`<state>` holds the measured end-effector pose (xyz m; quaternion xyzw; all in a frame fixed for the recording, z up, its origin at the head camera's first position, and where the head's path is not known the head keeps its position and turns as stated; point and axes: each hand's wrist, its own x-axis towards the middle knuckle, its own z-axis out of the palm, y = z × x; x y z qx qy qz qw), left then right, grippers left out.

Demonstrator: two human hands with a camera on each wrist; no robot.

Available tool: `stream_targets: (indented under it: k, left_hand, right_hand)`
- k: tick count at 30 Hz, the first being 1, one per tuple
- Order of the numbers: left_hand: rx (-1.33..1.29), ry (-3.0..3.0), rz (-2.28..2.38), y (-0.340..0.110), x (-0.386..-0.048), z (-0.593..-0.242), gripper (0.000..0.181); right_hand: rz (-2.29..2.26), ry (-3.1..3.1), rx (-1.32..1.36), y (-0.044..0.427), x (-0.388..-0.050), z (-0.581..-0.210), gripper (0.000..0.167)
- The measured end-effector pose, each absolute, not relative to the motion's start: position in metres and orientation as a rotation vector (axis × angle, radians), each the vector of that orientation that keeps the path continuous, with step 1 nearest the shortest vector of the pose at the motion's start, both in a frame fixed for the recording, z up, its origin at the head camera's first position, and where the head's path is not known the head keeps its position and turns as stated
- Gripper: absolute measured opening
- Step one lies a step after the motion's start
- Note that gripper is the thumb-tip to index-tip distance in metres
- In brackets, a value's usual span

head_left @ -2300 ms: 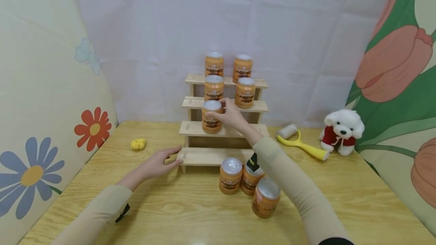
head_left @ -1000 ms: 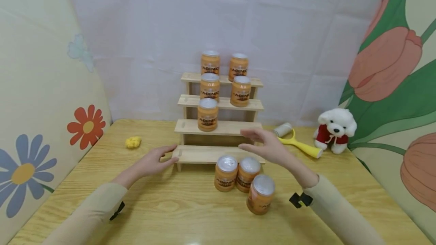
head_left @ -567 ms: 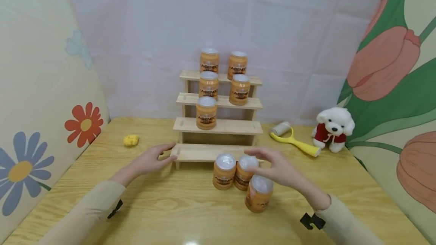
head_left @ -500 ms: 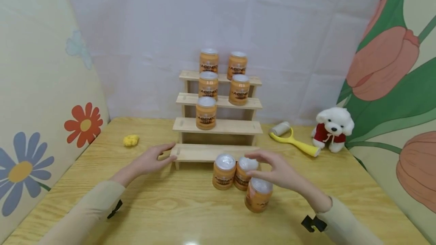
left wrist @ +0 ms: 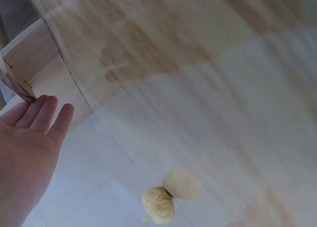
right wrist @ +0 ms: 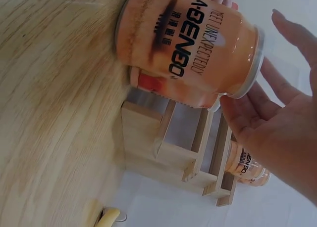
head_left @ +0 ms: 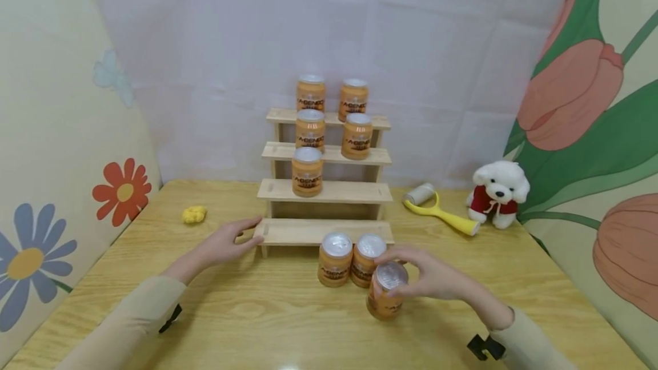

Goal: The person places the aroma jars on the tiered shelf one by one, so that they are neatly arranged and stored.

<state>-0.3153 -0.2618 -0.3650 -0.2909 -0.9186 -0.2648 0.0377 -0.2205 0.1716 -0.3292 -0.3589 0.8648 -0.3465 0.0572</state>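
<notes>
A four-step wooden stand (head_left: 303, 233) holds several orange cans on its upper three steps. My left hand (head_left: 221, 244) touches the left end of the lowest step with straight fingers; the left wrist view shows its fingertips (left wrist: 43, 106) against the wood. Three cans stand on the table before the stand: one at left (head_left: 334, 267), one beside it (head_left: 362, 268), and one nearer me (head_left: 382, 303). My right hand (head_left: 437, 278) is around the top of the nearest can. In the right wrist view the thumb stands apart from that can (right wrist: 188, 44), the other fingers beside its lid.
A yellow-handled roller (head_left: 452, 220) lies right of the stand, near a white plush dog (head_left: 497, 193) in red. A small yellow object (head_left: 193, 214) is at the left. A white cloth (head_left: 231, 61) hangs behind, with flower-patterned panels on both sides.
The right hand has let go of the can on the left of the third step, moved back toward me and lowered to the nearest table can. The left hand stays at the stand.
</notes>
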Motion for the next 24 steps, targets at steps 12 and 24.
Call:
stream_targets:
  k: [12, 24]
  left_hand:
    - [-0.863, -2.847, -0.826, -0.262, -0.316, -0.369, 0.063]
    - [-0.876, -2.837, -0.83, -0.262, -0.318, -0.368, 0.062]
  right_hand:
    - [-1.047, 2.616, -1.061, 0.195, -0.219, -0.336, 0.054]
    - [-1.082, 2.777, -0.92, 0.213, -0.229, -0.34, 0.054]
